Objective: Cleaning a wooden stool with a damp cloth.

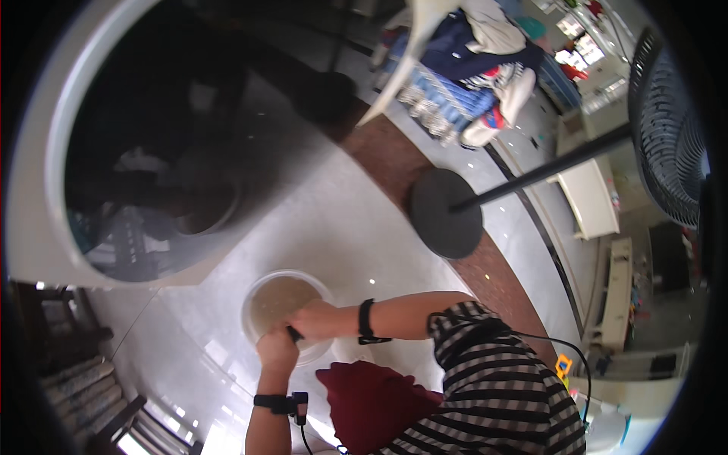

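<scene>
My left hand (277, 347) and my right hand (315, 319) meet over the near rim of a round, pale bucket or basin (247, 310). Cloudy brownish water (281, 296) stands inside it. Between my hands shows a small dark item (294, 334), perhaps cloth; the fingers are blurred and partly hidden, so which hand grips it is unclear. Both wrists wear black straps, the left one with a small device and cable. Maroon fabric (375, 404) lies near my lap, beside my checked shirt.
A large dark round glass panel with a pale rim (54, 148) fills the upper left. A black fan base (446, 213) stands on the floor, its pole (546, 168) leaning across the view to the fan (668, 131). Piled clothes (460, 62) lie at the top; a wooden chair (62, 318) is lower left.
</scene>
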Demonstrator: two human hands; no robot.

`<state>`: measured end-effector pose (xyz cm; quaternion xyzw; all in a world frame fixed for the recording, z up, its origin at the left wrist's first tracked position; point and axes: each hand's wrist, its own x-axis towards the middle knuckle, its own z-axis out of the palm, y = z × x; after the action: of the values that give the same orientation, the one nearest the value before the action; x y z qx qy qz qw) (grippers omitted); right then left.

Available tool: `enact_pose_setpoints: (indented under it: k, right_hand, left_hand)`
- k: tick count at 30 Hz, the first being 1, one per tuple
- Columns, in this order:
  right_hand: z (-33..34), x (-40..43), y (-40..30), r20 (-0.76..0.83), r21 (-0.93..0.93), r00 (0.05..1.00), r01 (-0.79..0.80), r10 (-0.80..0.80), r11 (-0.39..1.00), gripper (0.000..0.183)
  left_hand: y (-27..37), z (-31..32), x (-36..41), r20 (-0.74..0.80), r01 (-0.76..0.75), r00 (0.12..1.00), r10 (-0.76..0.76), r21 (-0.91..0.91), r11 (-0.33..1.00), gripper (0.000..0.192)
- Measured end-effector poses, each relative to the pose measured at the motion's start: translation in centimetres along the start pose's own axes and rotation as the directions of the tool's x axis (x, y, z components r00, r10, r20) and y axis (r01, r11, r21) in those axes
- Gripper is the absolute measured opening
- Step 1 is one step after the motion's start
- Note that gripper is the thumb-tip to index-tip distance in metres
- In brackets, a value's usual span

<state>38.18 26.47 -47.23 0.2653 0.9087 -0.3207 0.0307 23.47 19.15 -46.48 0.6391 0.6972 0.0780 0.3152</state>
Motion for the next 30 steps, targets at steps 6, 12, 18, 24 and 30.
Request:
enact_pose_setpoints:
  k: [6, 12, 18, 24, 30]
  right_hand:
    - [2.0, 0.7, 0.4, -0.196, -0.025, 0.98, 0.036, -0.04, 0.999, 0.014]
    - [2.0, 1.0, 0.9, -0.264, -0.052, 0.96, 0.087, -0.098, 0.995, 0.016]
    - [3.0, 1.1, 0.7, -0.274, -0.079, 0.956, 0.09, -0.108, 0.993, 0.021]
    - [1.8, -0.3, 0.3, -0.205, -0.039, 0.979, 0.0, -0.008, 0.999, 0.023]
    - [-1.5, -2.3, 0.1, -0.324, 0.0, 0.927, -0.198, 0.188, 0.98, 0.025]
  left_hand:
    - [-0.7, 1.2, 0.3, -0.016, 0.216, 0.975, -0.22, -0.132, 0.967, 0.015]
    - [-0.9, 2.3, 0.4, -0.032, 0.304, 0.94, -0.339, -0.375, 0.876, 0.024]
    - [-3.0, 3.9, 0.2, 0.232, 0.512, 0.841, -0.49, -0.636, 0.578, 0.028]
    - [-2.6, 4.7, -0.3, -0.023, 0.228, 0.965, -0.259, -0.406, 0.885, 0.049]
    - [0.3, -2.6, -2.9, 0.361, 0.52, 0.845, -0.394, -0.723, 0.455, 0.071]
